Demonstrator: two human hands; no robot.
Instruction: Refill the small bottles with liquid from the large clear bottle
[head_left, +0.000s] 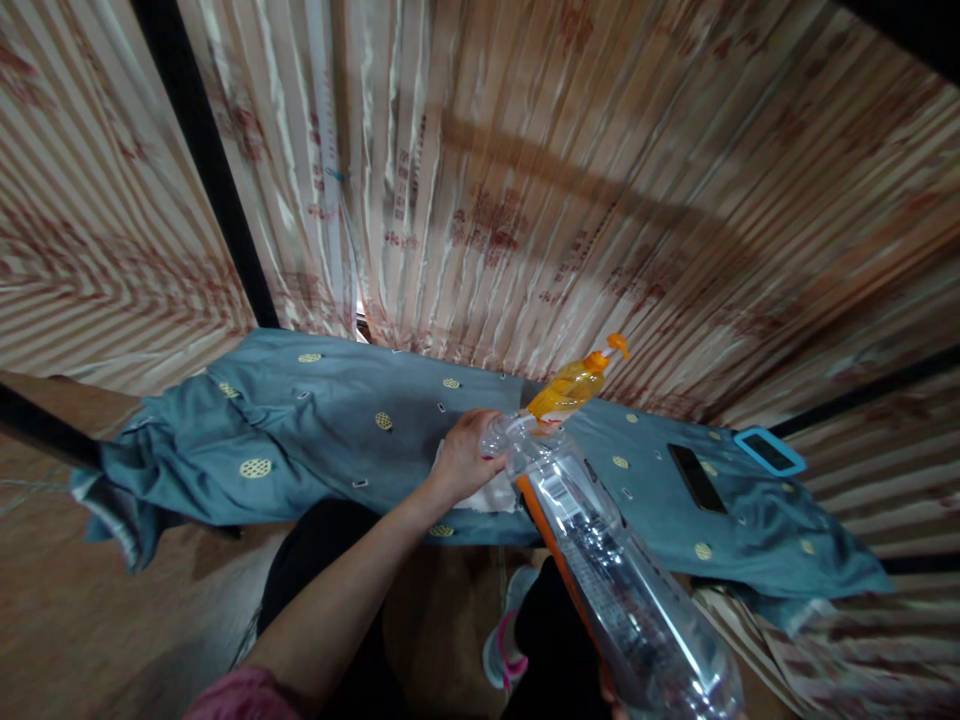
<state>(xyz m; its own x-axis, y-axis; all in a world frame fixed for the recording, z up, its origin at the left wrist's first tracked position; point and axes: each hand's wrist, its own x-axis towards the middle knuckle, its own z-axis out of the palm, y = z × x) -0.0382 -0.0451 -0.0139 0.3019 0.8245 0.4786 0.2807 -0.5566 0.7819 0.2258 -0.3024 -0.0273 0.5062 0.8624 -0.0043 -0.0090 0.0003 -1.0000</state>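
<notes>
A large clear plastic bottle (615, 560) with an orange-edged label lies tilted across the view, its top end pointing up and left. My left hand (469, 455) is closed around clear plastic at the bottle's neck end. Whether that is the neck itself or a separate small piece, I cannot tell. Only a sliver of my right hand (609, 690) shows at the bottom, against the underside of the bottle; most of it is hidden. Just behind the neck is a pump bottle (566, 390) of orange-yellow liquid with an orange pump head. White tissue (491, 497) lies under my left hand.
A blue-grey patterned cloth (337, 440) covers the narrow table. On its right part lie a dark phone (697, 478) and a blue-framed device (770, 451). Pleated curtains (480, 200) and dark poles (206, 160) enclose the space. My legs are below the table's front edge.
</notes>
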